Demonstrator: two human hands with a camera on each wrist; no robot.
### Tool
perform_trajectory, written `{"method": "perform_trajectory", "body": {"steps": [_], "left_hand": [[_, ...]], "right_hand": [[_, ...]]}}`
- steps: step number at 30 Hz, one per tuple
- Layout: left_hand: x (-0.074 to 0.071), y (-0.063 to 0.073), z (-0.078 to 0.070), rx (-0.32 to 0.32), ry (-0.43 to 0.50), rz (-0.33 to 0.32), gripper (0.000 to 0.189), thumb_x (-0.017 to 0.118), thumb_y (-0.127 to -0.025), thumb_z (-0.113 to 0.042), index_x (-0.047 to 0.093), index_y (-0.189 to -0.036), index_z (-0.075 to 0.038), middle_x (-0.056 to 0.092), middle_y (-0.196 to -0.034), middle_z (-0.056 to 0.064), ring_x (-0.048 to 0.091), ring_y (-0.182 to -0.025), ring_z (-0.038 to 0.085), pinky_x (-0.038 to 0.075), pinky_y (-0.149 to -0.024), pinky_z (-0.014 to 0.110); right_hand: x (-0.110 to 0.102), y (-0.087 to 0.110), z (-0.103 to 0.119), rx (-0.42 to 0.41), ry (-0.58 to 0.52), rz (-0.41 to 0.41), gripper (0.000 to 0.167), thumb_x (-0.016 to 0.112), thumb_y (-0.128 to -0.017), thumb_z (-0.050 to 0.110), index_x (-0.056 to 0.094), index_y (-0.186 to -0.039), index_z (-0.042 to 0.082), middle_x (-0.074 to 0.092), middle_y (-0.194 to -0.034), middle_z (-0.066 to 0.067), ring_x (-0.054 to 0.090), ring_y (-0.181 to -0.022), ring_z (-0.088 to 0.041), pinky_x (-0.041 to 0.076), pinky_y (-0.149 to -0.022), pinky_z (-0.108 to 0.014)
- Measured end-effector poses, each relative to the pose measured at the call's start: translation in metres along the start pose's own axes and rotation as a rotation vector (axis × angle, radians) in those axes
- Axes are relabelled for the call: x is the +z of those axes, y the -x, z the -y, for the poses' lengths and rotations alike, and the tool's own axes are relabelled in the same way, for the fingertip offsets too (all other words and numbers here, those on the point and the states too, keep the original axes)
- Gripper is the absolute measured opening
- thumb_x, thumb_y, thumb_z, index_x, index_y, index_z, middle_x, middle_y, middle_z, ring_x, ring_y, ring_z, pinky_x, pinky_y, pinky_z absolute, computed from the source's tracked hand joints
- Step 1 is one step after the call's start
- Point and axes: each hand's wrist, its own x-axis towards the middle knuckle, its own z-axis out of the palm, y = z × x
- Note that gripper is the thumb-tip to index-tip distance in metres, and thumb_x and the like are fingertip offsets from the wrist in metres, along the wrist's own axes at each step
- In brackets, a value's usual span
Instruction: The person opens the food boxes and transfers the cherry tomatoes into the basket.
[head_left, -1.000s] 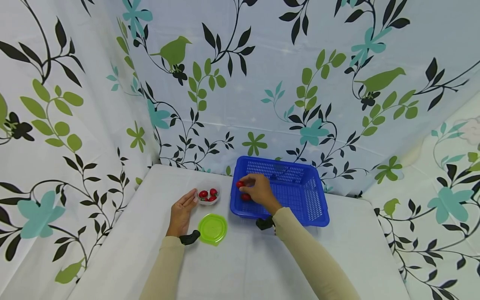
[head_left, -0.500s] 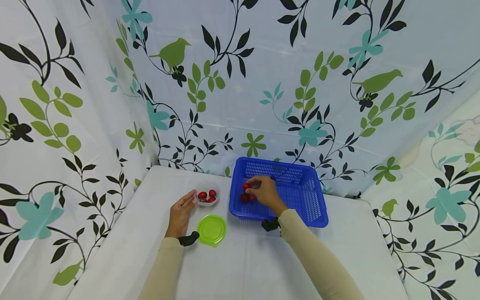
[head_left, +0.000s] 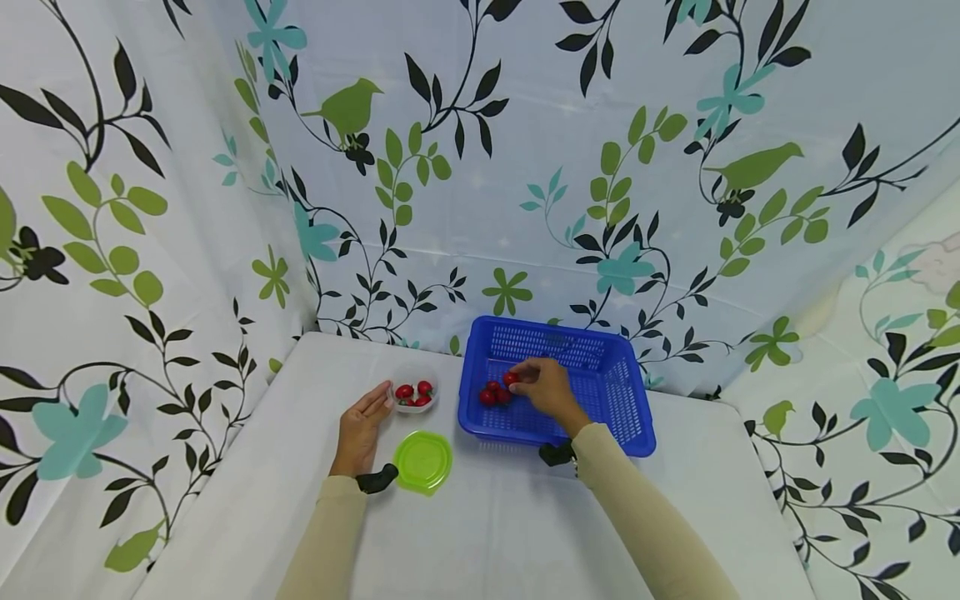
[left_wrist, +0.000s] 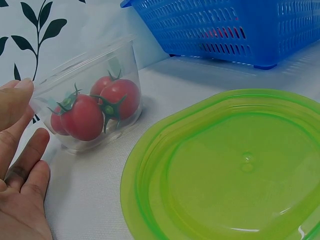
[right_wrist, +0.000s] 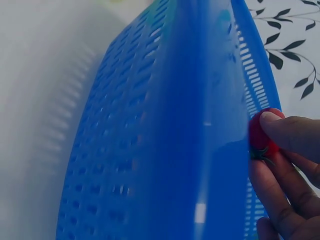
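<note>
My right hand [head_left: 551,387] pinches a small red tomato [right_wrist: 262,132] between thumb and fingers, over the inside of the blue basket [head_left: 637,400]. Just left of it, several red tomatoes [head_left: 493,395] lie together in the basket. My left hand [head_left: 362,429] is beside a clear plastic container [left_wrist: 122,62], its fingertips touching the rim and its fingers mostly straight. Several tomatoes [left_wrist: 82,117] with green stems sit inside that container. A green lid [head_left: 423,461] lies flat on the table, in front of the container and near my left wrist.
The white table [head_left: 465,533] runs up to a patterned curtain [head_left: 480,208] behind the basket, with more curtain at both sides. The basket's raised walls [right_wrist: 190,120] stand between my right wrist and its inside.
My right hand has moved to the right within the basket, still holding a tomato. More tomatoes now show on the basket's left side. My left hand stays at the container.
</note>
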Motion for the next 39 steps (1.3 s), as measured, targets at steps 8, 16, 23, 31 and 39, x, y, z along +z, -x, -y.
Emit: {"method": "perform_trajectory", "body": {"steps": [8, 16, 23, 31, 39], "left_hand": [[0.000, 0.001, 0.000, -0.001, 0.004, -0.001, 0.048, 0.067, -0.106, -0.012, 0.059, -0.153, -0.016, 0.053, -0.164, -0.003, 0.043, -0.156, 0.011, 0.033, -0.129, 0.030], [0.001, 0.000, 0.001, -0.005, 0.001, -0.007, 0.048, 0.068, -0.105, -0.014, 0.060, -0.152, -0.017, 0.054, -0.163, -0.004, 0.043, -0.155, 0.010, 0.033, -0.129, 0.029], [0.000, 0.000, 0.001, -0.011, 0.003, 0.003, 0.048, 0.067, -0.106, -0.013, 0.059, -0.153, -0.017, 0.053, -0.163, -0.005, 0.043, -0.156, 0.009, 0.033, -0.129, 0.029], [-0.001, -0.002, 0.004, -0.005, -0.001, 0.006, 0.048, 0.068, -0.105, -0.014, 0.060, -0.152, -0.017, 0.054, -0.163, -0.005, 0.044, -0.155, 0.010, 0.034, -0.128, 0.029], [-0.001, -0.003, 0.004, 0.001, -0.005, 0.006, 0.048, 0.068, -0.105, -0.015, 0.059, -0.153, -0.017, 0.054, -0.163, -0.006, 0.043, -0.155, 0.009, 0.034, -0.128, 0.028]], "right_hand": [[-0.009, 0.001, -0.013, 0.021, -0.011, -0.009, 0.022, 0.085, -0.090, 0.009, 0.081, -0.111, 0.013, 0.079, -0.113, -0.006, 0.072, -0.101, -0.022, 0.064, -0.092, -0.040], [-0.015, 0.000, -0.022, 0.070, -0.023, 0.017, 0.025, 0.085, -0.089, 0.005, 0.082, -0.112, 0.010, 0.079, -0.115, -0.009, 0.073, -0.105, -0.024, 0.063, -0.096, -0.045], [-0.019, -0.001, -0.028, 0.115, -0.024, 0.026, 0.026, 0.085, -0.089, 0.006, 0.082, -0.114, 0.010, 0.079, -0.118, -0.010, 0.073, -0.108, -0.027, 0.061, -0.101, -0.049], [-0.022, 0.000, -0.034, 0.140, -0.022, 0.038, 0.027, 0.084, -0.090, 0.005, 0.081, -0.116, 0.010, 0.078, -0.120, -0.010, 0.070, -0.115, -0.030, 0.058, -0.105, -0.052], [-0.025, -0.003, -0.038, 0.193, -0.029, 0.054, 0.030, 0.083, -0.088, 0.002, 0.080, -0.117, 0.008, 0.075, -0.125, -0.013, 0.066, -0.122, -0.033, 0.053, -0.111, -0.056]]}}
